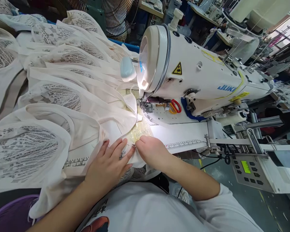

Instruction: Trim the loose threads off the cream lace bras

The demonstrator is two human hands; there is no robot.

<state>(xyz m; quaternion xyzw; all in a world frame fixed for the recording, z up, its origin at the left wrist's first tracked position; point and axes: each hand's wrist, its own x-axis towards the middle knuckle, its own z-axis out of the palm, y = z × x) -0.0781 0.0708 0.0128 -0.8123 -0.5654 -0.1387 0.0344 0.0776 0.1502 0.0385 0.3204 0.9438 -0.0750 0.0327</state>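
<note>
My left hand (108, 164) lies with its fingers spread on the edge of a white lace-panelled garment (55, 138) at the front of the sewing table. Close by, my right hand (152, 151) is closed in a pinch. A tiny dark, shiny bit shows at its fingertips, too small to name. Just beyond the fingers, a yellowish clear patch (141, 129) covers part of the table. The white JUKI sewing machine (183, 71) stands behind my hands, its presser foot (147, 107) near the garment's edge. Cloth hides the spot below my left fingers.
More white lace garments (70, 48) are heaped at the left. Red-handled scissors (176, 106) lie under the machine arm. A printed ruler (183, 144) runs along the table's front edge. A control panel (246, 169) hangs at right, a purple basket (12, 214) stands lower left, and a fan (118, 16) behind.
</note>
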